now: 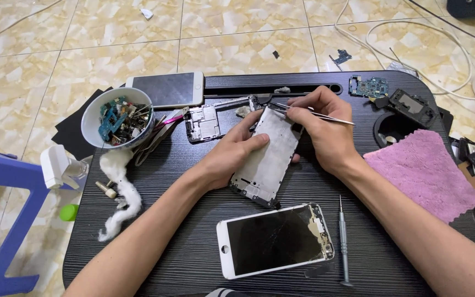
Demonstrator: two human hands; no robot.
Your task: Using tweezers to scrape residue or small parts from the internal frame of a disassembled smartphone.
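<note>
Silver-grey metal shows on the phone frame (266, 157), which lies tilted on the black table (193, 231) near its middle. The left hand (231, 154) grips the frame's left edge, thumb across the plate and fingers curled under it. The right hand (319, 127) is closed on thin tweezers (314, 114), pinched between thumb and forefinger, with the tips at the frame's top corner. Just below the frame lies a white phone with a cracked screen (275, 240), and a slim screwdriver (343, 242) lies beside it. To the left stand a bowl of small parts (117, 122) and a strip of cotton wool (121, 192); a pink cloth (421, 171) lies to the right.
</note>
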